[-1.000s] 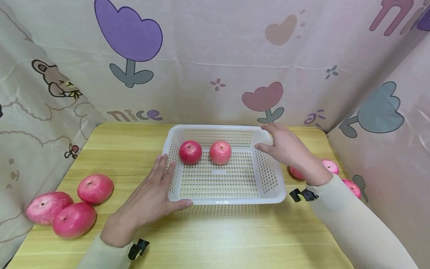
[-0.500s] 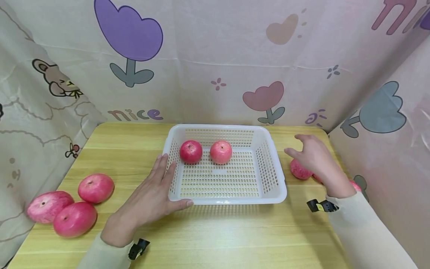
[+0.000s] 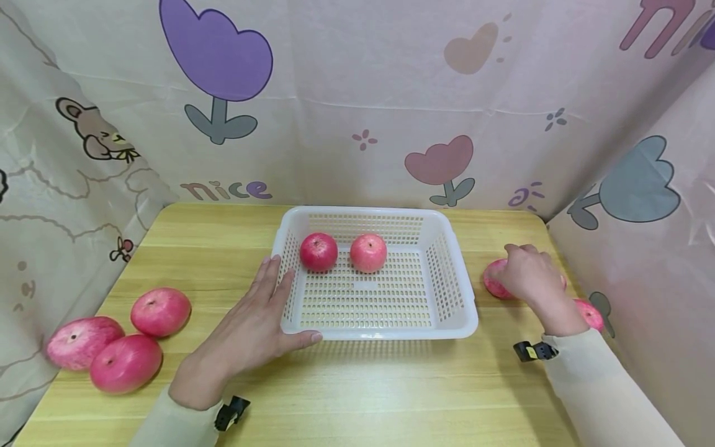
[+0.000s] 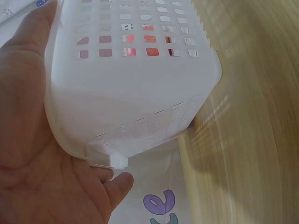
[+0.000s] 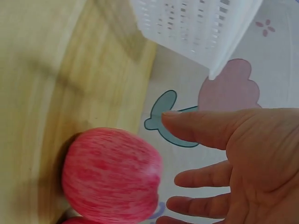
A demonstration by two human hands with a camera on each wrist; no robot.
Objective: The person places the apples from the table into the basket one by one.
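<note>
A white plastic basket (image 3: 385, 334) holds two red apples, a darker one (image 3: 319, 252) and a paler one (image 3: 368, 253), near its back left. My left hand (image 3: 240, 338) rests along the basket's left rim with straight fingers, its thumb at the front edge. My right hand (image 3: 533, 279) hovers over the apples on the right. In the right wrist view its thumb and fingers are spread beside a streaked apple (image 5: 110, 175), apart from it. A nearer apple (image 3: 589, 315) lies by the right wrist; another is mostly hidden behind the hand.
Three more apples lie in a group on the left of the wooden table (image 3: 380, 397), one of them (image 3: 160, 311) closest to the basket. A printed curtain (image 3: 335, 93) encloses the table at the back and both sides.
My right hand has left the basket's right rim and moved right, then down over the apples there. The left hand, the basket and the apples stay in place.
</note>
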